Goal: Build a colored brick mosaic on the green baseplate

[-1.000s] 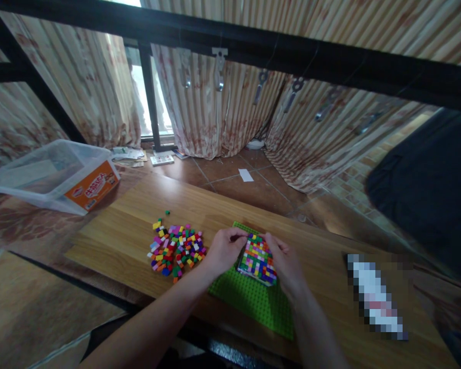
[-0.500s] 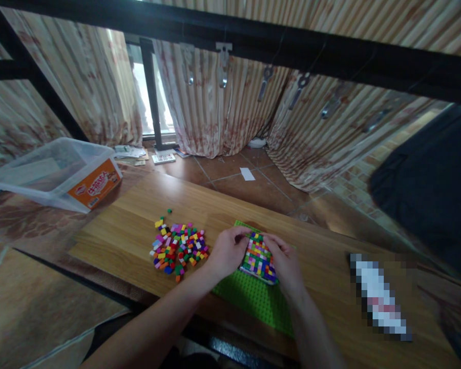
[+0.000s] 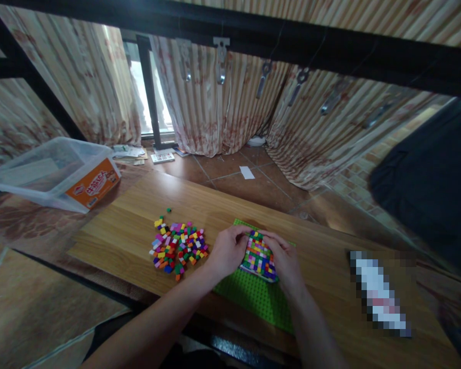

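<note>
A block of small multicoloured building bricks [image 3: 258, 259] rests over the green studded baseplate [image 3: 257, 300] on the wooden table. My left hand [image 3: 229, 248] is closed on its left side, with thumb and fingertips at the far left corner. Along the opposite side my right hand [image 3: 285, 256] is wrapped round the block, fingers bent over the far edge. Both sets of fingertips almost meet at that far edge and partly hide it. Whether a loose brick sits between them I cannot tell. Left of my hands lies a pile of loose coloured bricks [image 3: 179, 246].
A clear plastic bin [image 3: 57, 171] with an orange label stands beyond the table's left end. At the right of the wooden table [image 3: 322, 287] lies a pixelated white object [image 3: 378, 292]. A dark frame bar with hanging metal clips [image 3: 221, 61] crosses above.
The view shifts very slightly. My hands stay on the brick block, with only a small movement of the fingers at its far edge.
</note>
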`<state>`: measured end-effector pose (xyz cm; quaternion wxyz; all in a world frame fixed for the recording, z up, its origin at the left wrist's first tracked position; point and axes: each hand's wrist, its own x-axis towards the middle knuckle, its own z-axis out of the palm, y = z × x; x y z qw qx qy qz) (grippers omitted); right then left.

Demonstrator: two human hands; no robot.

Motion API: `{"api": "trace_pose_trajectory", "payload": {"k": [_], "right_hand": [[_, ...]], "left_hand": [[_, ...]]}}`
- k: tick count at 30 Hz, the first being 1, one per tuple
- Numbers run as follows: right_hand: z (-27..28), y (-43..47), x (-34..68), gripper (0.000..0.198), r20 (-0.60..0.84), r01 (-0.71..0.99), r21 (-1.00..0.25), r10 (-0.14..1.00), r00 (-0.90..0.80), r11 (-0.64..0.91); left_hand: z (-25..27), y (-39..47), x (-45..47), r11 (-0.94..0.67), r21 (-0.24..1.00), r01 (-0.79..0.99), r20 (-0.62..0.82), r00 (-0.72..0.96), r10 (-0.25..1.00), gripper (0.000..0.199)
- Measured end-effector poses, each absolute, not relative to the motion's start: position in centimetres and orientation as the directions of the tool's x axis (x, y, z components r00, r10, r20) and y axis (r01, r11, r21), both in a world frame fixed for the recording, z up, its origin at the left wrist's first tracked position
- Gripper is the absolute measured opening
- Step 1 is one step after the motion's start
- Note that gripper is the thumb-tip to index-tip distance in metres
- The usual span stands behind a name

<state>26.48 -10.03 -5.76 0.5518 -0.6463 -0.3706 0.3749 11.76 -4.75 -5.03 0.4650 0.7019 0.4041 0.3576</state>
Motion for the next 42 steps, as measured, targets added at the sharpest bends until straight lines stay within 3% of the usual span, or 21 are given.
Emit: {"api": "trace_pose_trajectory", "payload": {"k": [14,34,38,42], "right_hand": [[-5.6,-10.0,26.4,0.025,-0.117,-0.001,-0.991,0.877,0.465,-0.132],[-6.3,-10.3,26.9,0.032,-0.133,0.081,-0.979,0.889,0.438,-0.186],[-5.8,-10.6,26.8,0.036,-0.032,0.158,-0.979,0.864,0.502,-0.128],[-4.7,-11.2,26.6,0.030,0.241,0.419,-0.908,0.809,0.537,-0.007]], "left_hand": [[-5.1,-4.8,11.8,-0.240,0.936,0.258,0.121,0.404,0.907,0.031],[-5.3,-4.9,11.8,-0.185,0.968,0.170,0.116,0.350,0.929,0.024],[-5.2,-4.5,11.8,-0.080,0.994,0.073,0.059,0.255,0.965,0.019],[-4.3,-3.9,11.4,0.093,0.974,-0.207,-0.041,0.242,0.969,0.022]]}}
